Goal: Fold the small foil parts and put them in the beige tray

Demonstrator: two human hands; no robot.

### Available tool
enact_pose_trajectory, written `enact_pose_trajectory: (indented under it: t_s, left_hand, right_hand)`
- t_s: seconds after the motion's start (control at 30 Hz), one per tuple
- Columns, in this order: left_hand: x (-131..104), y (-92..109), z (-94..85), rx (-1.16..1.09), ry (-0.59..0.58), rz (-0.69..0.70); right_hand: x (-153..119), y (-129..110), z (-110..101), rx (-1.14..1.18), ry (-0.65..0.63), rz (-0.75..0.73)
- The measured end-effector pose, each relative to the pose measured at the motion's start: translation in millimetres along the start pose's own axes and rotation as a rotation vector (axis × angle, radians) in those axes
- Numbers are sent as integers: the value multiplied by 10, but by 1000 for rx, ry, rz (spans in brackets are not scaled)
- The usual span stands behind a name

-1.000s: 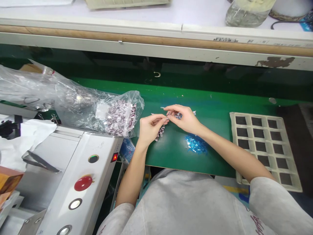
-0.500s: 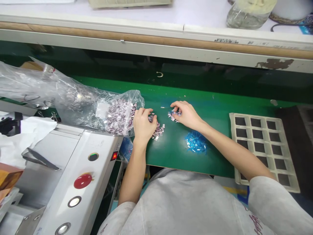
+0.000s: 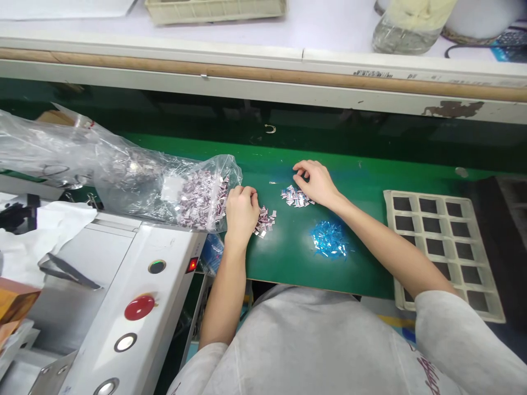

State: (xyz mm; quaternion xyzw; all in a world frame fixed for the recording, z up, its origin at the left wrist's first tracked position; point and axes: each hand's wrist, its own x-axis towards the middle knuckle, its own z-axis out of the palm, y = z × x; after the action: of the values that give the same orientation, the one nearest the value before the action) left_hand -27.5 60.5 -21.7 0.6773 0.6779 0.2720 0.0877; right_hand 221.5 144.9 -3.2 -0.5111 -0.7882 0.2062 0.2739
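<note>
My left hand (image 3: 242,211) rests at the left side of a loose pile of small flat silvery-purplish pieces (image 3: 267,220). Its fingers are drawn together and cover part of the pile; whatever they pinch is hidden. Just above a smaller heap of similar pieces (image 3: 294,197) hovers my right hand (image 3: 315,180). Its fingers are curled, with a small gap between thumb and forefinger and nothing visible there. Nearer my body lies a heap of shiny blue strips (image 3: 329,240). Beside my left hand, a clear plastic bag (image 3: 201,197) lies with its mouth toward the pile, holding many more silvery pieces.
On the right of the green table (image 3: 280,263) lies a cream compartment tray (image 3: 453,241). A white machine panel (image 3: 164,291) with several buttons, one a red knob (image 3: 139,307), stands at lower left. A white shelf (image 3: 329,33) runs across the back, bearing a jar (image 3: 411,27).
My right hand has lifted slightly up and right off the small heap, showing more of it. My left hand's fingers have closed together at the pile. The view has tilted slightly.
</note>
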Motion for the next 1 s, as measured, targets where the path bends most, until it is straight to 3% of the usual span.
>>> enact_pose_trajectory:
  t_s: [0.2,0.37,0.63,1.0]
  left_hand:
    - [-6,-24,-12,-144,114,17]
    - [-7,-37,-53,-298,115,23]
    - [-23,8,-76,-671,-76,-69]
    - [3,113,-169,-1028,-197,-256]
  right_hand:
    - [141,173,70,-107,31,17]
    - [164,190,130,-139,10,-9]
    - [180,191,119,-151,20,13]
    - [137,84,99,-49,117,47]
